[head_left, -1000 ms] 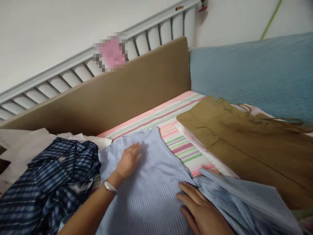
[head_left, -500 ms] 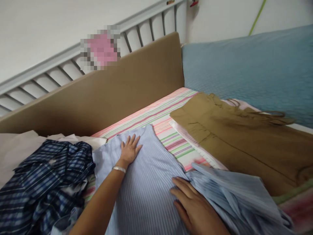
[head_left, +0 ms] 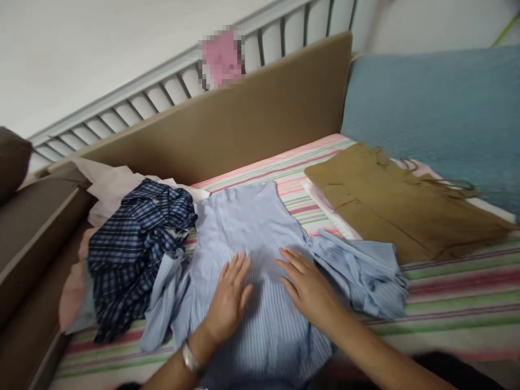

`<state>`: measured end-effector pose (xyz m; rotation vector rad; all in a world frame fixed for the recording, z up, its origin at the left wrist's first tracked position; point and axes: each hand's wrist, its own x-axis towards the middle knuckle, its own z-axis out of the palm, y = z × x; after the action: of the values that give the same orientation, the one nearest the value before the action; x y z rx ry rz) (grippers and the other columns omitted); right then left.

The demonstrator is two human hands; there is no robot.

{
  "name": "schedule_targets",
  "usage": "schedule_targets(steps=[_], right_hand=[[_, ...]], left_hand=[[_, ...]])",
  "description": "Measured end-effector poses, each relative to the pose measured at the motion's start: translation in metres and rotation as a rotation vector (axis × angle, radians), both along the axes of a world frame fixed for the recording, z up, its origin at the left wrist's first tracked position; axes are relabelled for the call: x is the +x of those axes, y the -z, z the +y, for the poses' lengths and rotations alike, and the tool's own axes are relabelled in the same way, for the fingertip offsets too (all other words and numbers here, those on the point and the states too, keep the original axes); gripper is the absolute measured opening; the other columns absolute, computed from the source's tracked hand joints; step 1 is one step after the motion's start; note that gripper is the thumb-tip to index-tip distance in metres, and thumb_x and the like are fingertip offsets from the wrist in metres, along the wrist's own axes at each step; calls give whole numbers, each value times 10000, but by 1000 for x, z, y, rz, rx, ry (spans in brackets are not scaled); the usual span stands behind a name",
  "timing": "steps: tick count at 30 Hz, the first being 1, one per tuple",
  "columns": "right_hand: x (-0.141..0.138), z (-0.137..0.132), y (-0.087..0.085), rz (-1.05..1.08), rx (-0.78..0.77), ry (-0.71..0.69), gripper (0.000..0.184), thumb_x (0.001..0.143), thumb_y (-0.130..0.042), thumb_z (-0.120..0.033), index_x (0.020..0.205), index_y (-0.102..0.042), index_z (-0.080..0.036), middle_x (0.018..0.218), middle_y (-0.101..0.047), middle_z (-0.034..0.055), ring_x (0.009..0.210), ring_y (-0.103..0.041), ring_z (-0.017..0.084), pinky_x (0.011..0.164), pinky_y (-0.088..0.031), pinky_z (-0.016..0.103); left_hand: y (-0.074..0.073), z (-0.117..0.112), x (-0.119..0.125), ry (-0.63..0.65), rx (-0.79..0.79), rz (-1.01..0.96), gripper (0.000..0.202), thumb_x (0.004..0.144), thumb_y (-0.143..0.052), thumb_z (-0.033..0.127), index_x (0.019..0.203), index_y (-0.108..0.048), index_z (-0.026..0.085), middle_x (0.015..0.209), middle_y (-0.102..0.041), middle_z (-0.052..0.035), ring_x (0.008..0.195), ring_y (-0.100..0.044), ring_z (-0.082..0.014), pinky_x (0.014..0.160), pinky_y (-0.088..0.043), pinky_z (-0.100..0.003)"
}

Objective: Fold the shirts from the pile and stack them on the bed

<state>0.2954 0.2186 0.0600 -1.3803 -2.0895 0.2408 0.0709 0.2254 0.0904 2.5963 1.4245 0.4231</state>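
Observation:
A light blue striped shirt (head_left: 252,227) lies spread on the striped bed sheet (head_left: 447,281). My left hand (head_left: 229,295), with a bracelet at the wrist, lies flat on the shirt's middle, fingers stretched out. My right hand (head_left: 306,284) rests flat beside it, fingers spread, close to the bunched right sleeve (head_left: 361,271). The shirt's left sleeve (head_left: 162,292) hangs crumpled toward a dark blue plaid shirt (head_left: 134,249).
A folded olive-brown garment (head_left: 398,206) lies on a white one at the right. Pale beige clothes (head_left: 109,184) sit behind the plaid shirt. A tan headboard (head_left: 227,124) and white slatted rail run behind; a blue cushion (head_left: 439,103) stands at far right.
My left hand slid back from the shirt's upper part to its middle, beside my right hand. The view pulled back and shifted, showing more of the bed.

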Motion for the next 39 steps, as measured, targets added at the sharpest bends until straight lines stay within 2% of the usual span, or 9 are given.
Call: schedule_targets(steps=[4,7,12,19,24,30,34,36,39], right_hand=[[-13,-25,14,-149,-40,-99,431,881,-453,-341,1297,-480,-233,1394,-428,90,1311,-340,246,1062,-303,493],[-15,-29,23,-256,-78,-89,492,885,-421,-455,1344,-421,-279,1438,-360,81,1340,-280,252,1079,-234,508],[-12,-37,10,-338,-145,14,502,893,-397,-469,1355,-410,-273,1460,-318,73,1359,-231,238,1096,-192,463],[-4,-95,14,-337,-94,111,486,905,-392,-426,1364,-388,-269,1475,-289,72,1368,-205,233,1094,-173,479],[-3,-95,14,-327,-143,97,471,892,-428,-415,1341,-426,-271,1455,-333,77,1358,-234,231,1093,-197,462],[4,-124,-1,-79,-74,77,350,892,-407,-242,1195,-568,-176,1295,-523,118,1201,-466,203,1003,-375,387],[-7,-165,2,-14,-70,19,325,880,-390,-169,1116,-608,-209,1030,-648,78,967,-581,184,862,-451,347],[-18,-173,6,-76,-153,10,373,842,-427,-136,1171,-576,-228,989,-657,62,896,-596,182,804,-455,320],[-31,-169,7,-168,-272,24,343,813,-458,-134,1103,-614,-228,946,-676,46,853,-611,177,762,-434,279]], left_hand=[[36,-67,-51,-246,33,144,527,902,-367,306,1409,-221,291,1463,-326,-66,1360,-242,-240,1055,-307,-526],[57,-71,-107,-441,83,156,488,901,-354,379,1367,-342,234,1427,-384,-101,1326,-319,-261,1022,-364,-503],[61,-61,-158,-434,55,115,507,895,-322,434,1341,-386,200,1399,-424,-87,1297,-371,-228,1055,-350,-424],[50,-87,-105,-475,153,148,475,898,-317,385,1335,-404,219,1419,-395,-109,1328,-300,-298,1024,-299,-570],[54,-98,-74,-413,69,56,458,879,-380,355,1319,-432,241,1431,-375,-111,1335,-288,-303,1031,-264,-586],[52,-155,-94,-422,-134,-629,384,817,-471,431,1094,-589,193,1189,-603,-105,1147,-521,-243,987,-398,-419],[83,-202,-83,-740,-556,-1087,483,595,-653,562,887,-586,183,719,-643,-29,641,-633,-207,593,-503,-327],[92,-207,-70,-821,-655,-1237,596,477,-730,536,918,-544,181,643,-600,17,507,-579,-156,476,-434,-266],[84,-197,-55,-817,-670,-1370,648,439,-759,489,959,-522,184,667,-599,28,523,-573,-127,489,-412,-236]])
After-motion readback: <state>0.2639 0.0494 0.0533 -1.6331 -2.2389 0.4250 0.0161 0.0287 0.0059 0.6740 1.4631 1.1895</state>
